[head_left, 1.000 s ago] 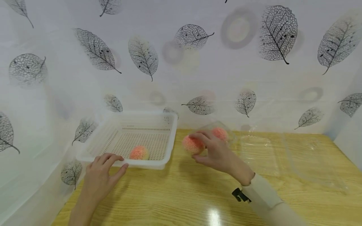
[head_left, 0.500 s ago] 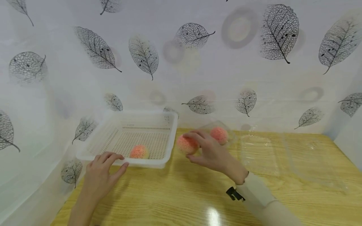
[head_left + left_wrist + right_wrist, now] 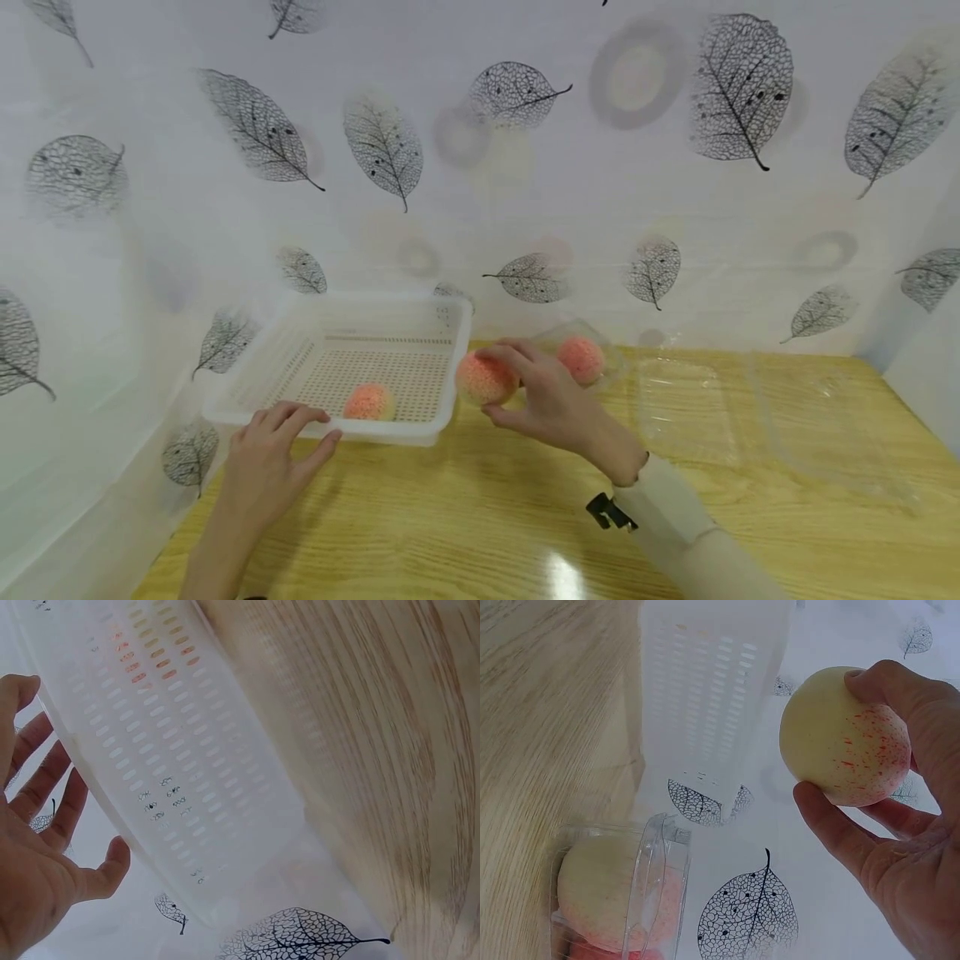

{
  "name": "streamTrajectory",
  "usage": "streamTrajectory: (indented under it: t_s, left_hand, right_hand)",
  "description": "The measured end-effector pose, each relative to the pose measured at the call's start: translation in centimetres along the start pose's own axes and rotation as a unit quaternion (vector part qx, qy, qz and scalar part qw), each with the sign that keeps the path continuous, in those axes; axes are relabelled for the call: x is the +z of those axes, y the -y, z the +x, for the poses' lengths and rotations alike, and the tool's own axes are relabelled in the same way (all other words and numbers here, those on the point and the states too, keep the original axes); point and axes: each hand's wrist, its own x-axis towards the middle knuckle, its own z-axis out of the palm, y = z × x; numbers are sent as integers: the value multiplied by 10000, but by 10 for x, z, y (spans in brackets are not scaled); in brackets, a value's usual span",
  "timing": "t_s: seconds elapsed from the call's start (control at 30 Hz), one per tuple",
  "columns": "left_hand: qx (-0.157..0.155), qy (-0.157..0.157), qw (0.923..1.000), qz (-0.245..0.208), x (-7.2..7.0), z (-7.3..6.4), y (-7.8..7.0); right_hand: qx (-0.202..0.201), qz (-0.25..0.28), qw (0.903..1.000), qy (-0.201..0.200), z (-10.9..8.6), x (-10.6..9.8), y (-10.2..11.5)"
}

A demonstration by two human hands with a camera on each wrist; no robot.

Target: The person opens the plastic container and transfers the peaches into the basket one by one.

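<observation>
A peach (image 3: 487,379), pale yellow with red speckles, is pinched between the thumb and fingers of my right hand (image 3: 558,400), just right of the basket. In the right wrist view the held peach (image 3: 844,739) appears raised beside the basket's side wall. My left hand (image 3: 266,462) rests with relaxed fingers at the front rim of the white slotted basket (image 3: 408,432); the left wrist view has its fingers (image 3: 45,780) along that rim. Another peach (image 3: 369,402) lies inside the basket near the front. A further peach (image 3: 581,360) sits in a clear plastic box (image 3: 617,367) behind my right hand.
Clear plastic packaging (image 3: 686,408) and a larger transparent piece (image 3: 832,425) lie on the right of the wooden table (image 3: 450,525). A white leaf-printed sheet (image 3: 465,208) forms a wall behind and along the left side. A black clip (image 3: 611,511) hangs by the right sleeve.
My right hand has moved left with the peach, away from the plastic box and up to the basket's right side. My left hand and the basket stay in place.
</observation>
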Motion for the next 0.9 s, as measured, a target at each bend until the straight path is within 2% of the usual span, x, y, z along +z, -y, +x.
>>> streamTrajectory:
  t_s: [0.2,0.33,0.53,0.9]
  left_hand:
    - [21,-25,10000,-26,1,1,0]
    - [-1,-17,10000,-60,1,1,0]
    - [-31,22,10000,-83,1,0,0]
    - [-20,-29,9999,-101,0,1,-1]
  right_hand:
    - [-62,-254,9996,129,5,0,0]
    - [-110,-378,9983,431,12,-2,-1]
    - [-169,-259,9957,873,23,-7,-1]
    - [-62,-384,9879,1502,41,-9,3]
